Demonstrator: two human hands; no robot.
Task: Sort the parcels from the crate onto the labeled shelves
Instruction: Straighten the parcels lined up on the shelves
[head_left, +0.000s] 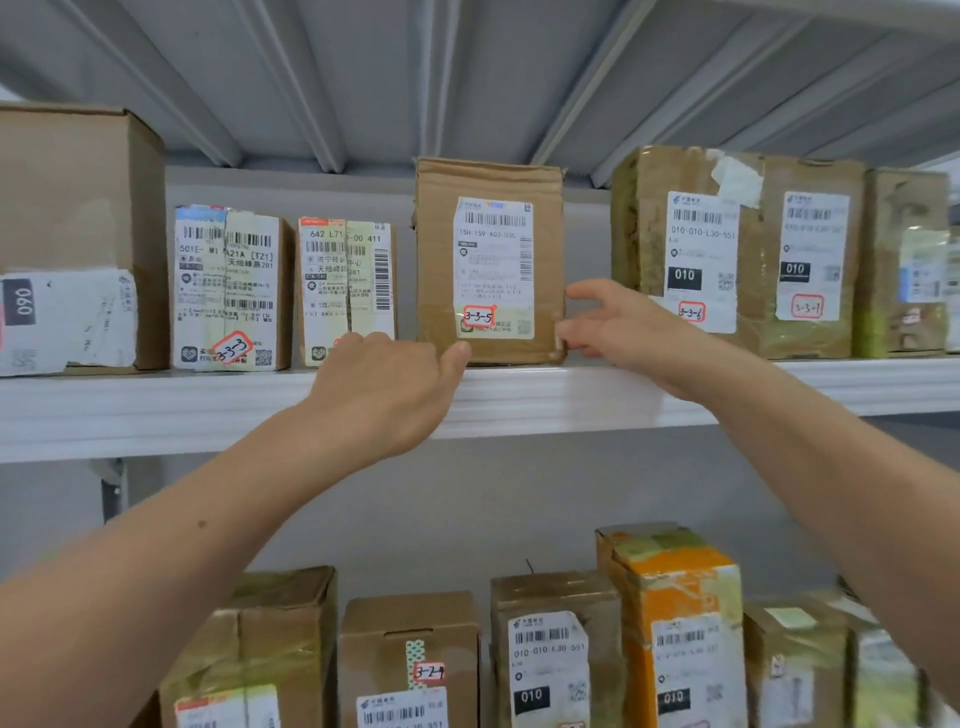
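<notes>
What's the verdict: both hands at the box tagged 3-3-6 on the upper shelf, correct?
No. Head view: the left hand and right hand are at the box tagged 3-3-5 on the upper shelf; the 3-3-6 box stands to its right.

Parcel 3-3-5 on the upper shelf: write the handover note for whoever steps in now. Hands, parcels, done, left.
Left hand: thumb against the lower left corner of parcel 3-3-5; fingers curled, grip unclear.
Right hand: open, fingertips at that parcel's lower right edge.
Parcel 3-3-5 stands upright on the upper shelf, next to parcel 3-3-6.
Done: 3-3-5 looks placed in sequence.
Left: let go of it. The crate is out of view, so the remaining parcels are unknown.
</notes>
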